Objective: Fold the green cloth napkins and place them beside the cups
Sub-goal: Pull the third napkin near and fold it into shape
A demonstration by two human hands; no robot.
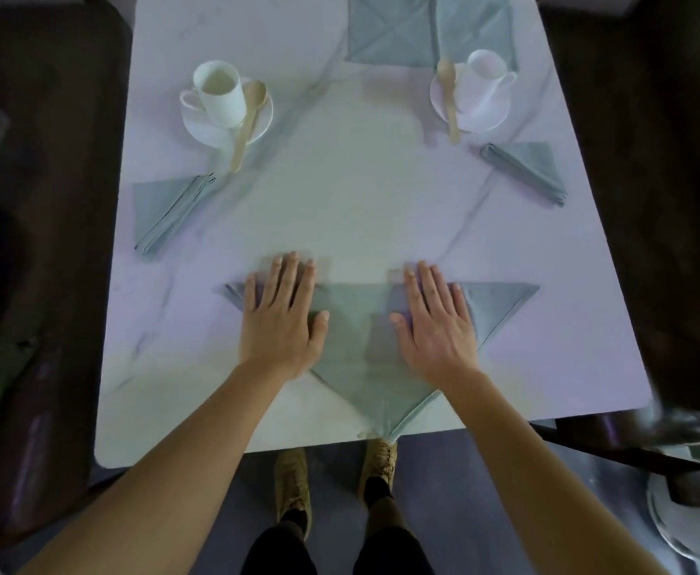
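A green napkin (360,338) lies folded into a large triangle near the table's front edge, its tip hanging just over the edge. My left hand (281,317) presses flat on its left part, fingers straight. My right hand (435,321) presses flat on its right part. A folded napkin (165,213) lies below the left cup (219,93). Another folded napkin (526,172) lies below the right cup (485,85). Unfolded green napkins (398,31) lie at the table's far edge.
Each cup stands on a white saucer (198,126) with a wooden spoon (248,118) beside it. The white marble table (340,193) is flanked by dark chairs (28,201) left and right. My feet show below the front edge.
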